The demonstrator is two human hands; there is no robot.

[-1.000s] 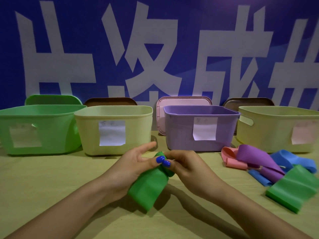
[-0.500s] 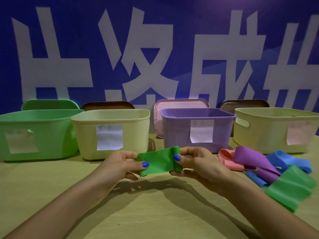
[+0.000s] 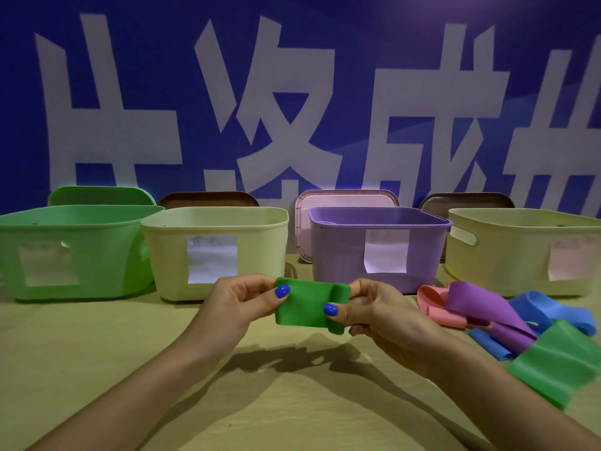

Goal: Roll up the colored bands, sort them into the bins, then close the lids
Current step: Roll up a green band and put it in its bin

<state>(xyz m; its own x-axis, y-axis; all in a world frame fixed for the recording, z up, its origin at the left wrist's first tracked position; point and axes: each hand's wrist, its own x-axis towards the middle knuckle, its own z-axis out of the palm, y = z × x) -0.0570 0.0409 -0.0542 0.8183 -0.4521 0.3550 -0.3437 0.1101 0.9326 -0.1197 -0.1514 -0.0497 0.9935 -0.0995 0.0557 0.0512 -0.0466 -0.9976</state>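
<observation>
Blue backdrop w/ big white characters, tan table [image 3: 97,369] up front. Since a sec ago the green band [image 3: 305,304] went from dangling to stretched flat btwn both hands, held above the table, w/ a fold started at its right end, so rolling looks just begun imo. Left hand [image 3: 240,304] and right hand [image 3: 374,310] each pinch an end, thumb on top. Material's smooth, rubbery, thin (matte). Green bin [image 3: 74,252] sits open far left, lids off.
</observation>
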